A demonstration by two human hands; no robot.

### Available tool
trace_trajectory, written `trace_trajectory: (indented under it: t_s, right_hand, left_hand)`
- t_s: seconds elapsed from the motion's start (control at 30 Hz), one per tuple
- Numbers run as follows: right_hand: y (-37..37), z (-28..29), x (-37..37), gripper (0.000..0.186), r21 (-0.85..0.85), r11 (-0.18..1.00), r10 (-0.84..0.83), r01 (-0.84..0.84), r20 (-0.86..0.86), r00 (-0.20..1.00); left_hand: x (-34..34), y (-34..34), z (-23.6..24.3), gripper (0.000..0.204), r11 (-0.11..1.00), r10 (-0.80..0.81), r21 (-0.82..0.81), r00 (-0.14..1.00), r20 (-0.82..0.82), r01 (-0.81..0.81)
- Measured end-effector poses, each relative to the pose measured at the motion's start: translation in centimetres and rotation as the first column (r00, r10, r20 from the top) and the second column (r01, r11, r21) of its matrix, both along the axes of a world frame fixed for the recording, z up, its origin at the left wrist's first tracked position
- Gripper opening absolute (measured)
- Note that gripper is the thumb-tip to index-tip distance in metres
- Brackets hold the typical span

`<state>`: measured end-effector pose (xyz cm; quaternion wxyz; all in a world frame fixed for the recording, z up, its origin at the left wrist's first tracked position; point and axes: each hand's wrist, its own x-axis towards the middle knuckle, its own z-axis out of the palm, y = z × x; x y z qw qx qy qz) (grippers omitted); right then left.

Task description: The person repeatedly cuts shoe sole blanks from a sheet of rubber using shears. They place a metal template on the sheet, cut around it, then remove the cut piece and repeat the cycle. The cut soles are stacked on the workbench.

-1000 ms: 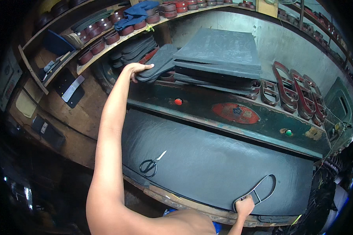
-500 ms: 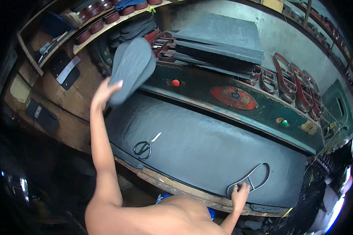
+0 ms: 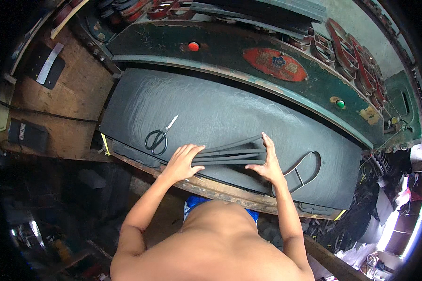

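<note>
Several dark grey sole-shaped sheets (image 3: 229,153) are held edge-on between my two hands, fanned slightly apart toward the right end. My left hand (image 3: 180,165) grips their left end, thumb at the near side. At the right end my right hand (image 3: 268,161) has its fingers on the far side and its thumb on the near side. Below them lies a wide grey-black cutting board (image 3: 173,100). Black-handled scissors (image 3: 157,140) rest on it, left of my left hand. A sole-shaped metal cutting die (image 3: 299,177) with a crossbar lies beside my right hand, partly hidden by my forearm.
Across the far side runs a green machine beam (image 3: 154,44) with a red button (image 3: 193,46), a green button (image 3: 340,103) and a red oval plate (image 3: 275,64). Dark sheets (image 3: 262,14) and red cutting dies (image 3: 342,44) sit on top. A wooden surface (image 3: 75,100) stands left.
My left hand has brought the soles down from the far left to the board's near middle. My right hand has left the cutting die and taken the other end. The view has tilted down.
</note>
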<state>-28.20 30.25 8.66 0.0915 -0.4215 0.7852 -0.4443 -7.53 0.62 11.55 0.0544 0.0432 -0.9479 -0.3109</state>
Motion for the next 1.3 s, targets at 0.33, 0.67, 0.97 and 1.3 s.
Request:
trace_trajectory:
  t_s: [0.33,0.67,0.97,1.3]
  right_hand:
    - [-1.8,-1.9,-0.2,0.111,-0.182,0.982,-0.010,0.039,0.154,0.988]
    - [-0.9,-1.3,0.7,0.090,-0.125,0.991,-0.069,0.046,-0.193,0.979]
    - [-1.2,1.3,2.2,0.082,-0.209,0.966,-0.182,0.154,-0.124,0.975]
    - [7.6,0.6,5.9,0.041,0.019,0.714,-0.697,0.700,-0.082,0.713]
  left_hand:
    - [2.5,0.6,-7.5,0.093,0.906,0.260,0.402,0.924,-0.282,-0.133]
    - [2.1,-0.3,-6.7,0.085,0.977,0.154,0.191,0.922,-0.356,-0.090]
    - [1.1,-4.5,2.6,0.068,0.997,-0.013,-0.081,0.952,-0.307,-0.013]
    - [-17.1,-22.6,15.8,0.070,0.477,0.706,0.874,0.549,-0.447,0.098]
